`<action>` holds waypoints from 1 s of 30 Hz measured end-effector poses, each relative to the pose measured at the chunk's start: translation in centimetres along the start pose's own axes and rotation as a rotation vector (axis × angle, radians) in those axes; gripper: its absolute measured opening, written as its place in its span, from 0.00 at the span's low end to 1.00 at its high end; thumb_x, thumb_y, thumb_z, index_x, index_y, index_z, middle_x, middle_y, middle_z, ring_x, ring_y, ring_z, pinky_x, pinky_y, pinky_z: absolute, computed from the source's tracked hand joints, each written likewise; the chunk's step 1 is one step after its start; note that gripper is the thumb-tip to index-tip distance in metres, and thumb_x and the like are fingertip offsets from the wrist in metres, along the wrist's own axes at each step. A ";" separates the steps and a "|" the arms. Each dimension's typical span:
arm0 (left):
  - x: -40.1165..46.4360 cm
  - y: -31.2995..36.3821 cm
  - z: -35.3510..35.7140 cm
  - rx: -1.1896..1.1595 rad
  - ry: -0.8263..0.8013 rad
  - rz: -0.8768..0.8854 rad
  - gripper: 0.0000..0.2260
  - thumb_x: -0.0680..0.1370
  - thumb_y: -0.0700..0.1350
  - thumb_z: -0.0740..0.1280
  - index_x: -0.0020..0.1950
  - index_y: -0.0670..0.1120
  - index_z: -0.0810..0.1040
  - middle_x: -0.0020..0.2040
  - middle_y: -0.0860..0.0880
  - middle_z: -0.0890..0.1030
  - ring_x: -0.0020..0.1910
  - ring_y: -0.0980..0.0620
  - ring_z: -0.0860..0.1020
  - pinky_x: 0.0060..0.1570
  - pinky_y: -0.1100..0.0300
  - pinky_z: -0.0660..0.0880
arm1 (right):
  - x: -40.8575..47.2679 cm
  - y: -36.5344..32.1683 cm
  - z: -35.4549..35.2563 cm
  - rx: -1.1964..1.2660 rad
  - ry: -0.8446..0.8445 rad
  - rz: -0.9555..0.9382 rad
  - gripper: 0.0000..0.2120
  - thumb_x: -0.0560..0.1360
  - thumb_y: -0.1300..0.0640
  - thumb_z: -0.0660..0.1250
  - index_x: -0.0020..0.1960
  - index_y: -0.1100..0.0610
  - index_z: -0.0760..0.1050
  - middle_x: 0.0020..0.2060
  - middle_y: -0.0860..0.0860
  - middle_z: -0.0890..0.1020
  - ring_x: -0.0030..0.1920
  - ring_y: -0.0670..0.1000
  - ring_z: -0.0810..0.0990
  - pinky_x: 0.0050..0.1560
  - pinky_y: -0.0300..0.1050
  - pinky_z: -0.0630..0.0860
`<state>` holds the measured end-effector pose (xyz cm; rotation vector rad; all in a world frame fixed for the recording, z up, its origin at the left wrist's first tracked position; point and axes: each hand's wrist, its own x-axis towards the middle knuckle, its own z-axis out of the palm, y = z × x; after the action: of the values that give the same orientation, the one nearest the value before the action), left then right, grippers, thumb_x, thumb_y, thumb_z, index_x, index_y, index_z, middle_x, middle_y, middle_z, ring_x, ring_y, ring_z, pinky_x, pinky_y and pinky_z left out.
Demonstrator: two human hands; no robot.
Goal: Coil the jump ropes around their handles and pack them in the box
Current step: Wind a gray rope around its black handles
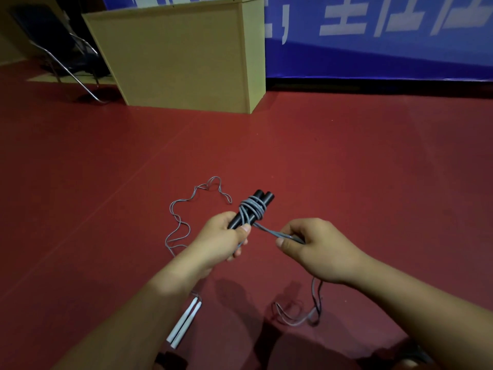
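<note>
My left hand (221, 237) grips two black jump-rope handles (260, 200) held side by side, their far ends pointing up and away. Several turns of grey rope (252, 208) are wound around them. My right hand (312, 245) pinches the doubled grey rope a short way from the handles, pulled taut. The rest of that rope (301, 316) hangs below my right hand and lies looped on the floor. A second rope with two white handles (185, 323) lies on the floor under my left forearm, its grey cord (181, 222) snaking away to the upper left.
The floor (346, 161) is red. A beige wooden cabinet (181, 57) stands at the back, a dark metal-framed chair (61, 49) to its left. A blue banner with white characters (386, 36) covers the wall at the back right.
</note>
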<state>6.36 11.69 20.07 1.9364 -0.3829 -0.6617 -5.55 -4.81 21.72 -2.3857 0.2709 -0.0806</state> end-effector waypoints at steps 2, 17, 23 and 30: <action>-0.1 0.0 0.0 0.130 0.025 0.068 0.07 0.80 0.39 0.64 0.43 0.47 0.74 0.34 0.48 0.76 0.26 0.53 0.70 0.27 0.64 0.67 | -0.1 -0.1 0.0 0.004 0.012 -0.014 0.07 0.76 0.49 0.67 0.41 0.50 0.77 0.28 0.44 0.74 0.28 0.41 0.70 0.31 0.33 0.66; -1.8 -0.4 1.4 0.760 -0.206 0.320 0.07 0.76 0.47 0.68 0.42 0.53 0.70 0.34 0.54 0.75 0.32 0.58 0.71 0.31 0.68 0.64 | 0.1 0.9 0.1 -0.240 0.111 -0.132 0.08 0.78 0.45 0.62 0.44 0.48 0.73 0.38 0.44 0.74 0.43 0.54 0.76 0.39 0.50 0.71; -2.0 -1.0 1.3 0.819 -0.321 0.400 0.06 0.77 0.50 0.68 0.49 0.51 0.74 0.36 0.53 0.77 0.37 0.52 0.75 0.40 0.55 0.71 | 0.4 1.8 -0.9 -0.188 0.090 -0.051 0.12 0.68 0.40 0.73 0.43 0.47 0.77 0.37 0.44 0.79 0.40 0.48 0.77 0.38 0.46 0.73; -2.7 0.0 1.4 0.676 -0.440 0.375 0.04 0.78 0.50 0.68 0.52 0.53 0.75 0.35 0.52 0.80 0.28 0.59 0.77 0.37 0.60 0.76 | 0.9 2.5 -1.5 0.296 -0.004 0.079 0.09 0.66 0.55 0.79 0.41 0.55 0.81 0.32 0.49 0.82 0.31 0.43 0.77 0.33 0.37 0.74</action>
<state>3.35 12.10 20.38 2.2322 -1.3515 -0.7647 -5.28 -7.83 21.15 -2.0788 0.3270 -0.0735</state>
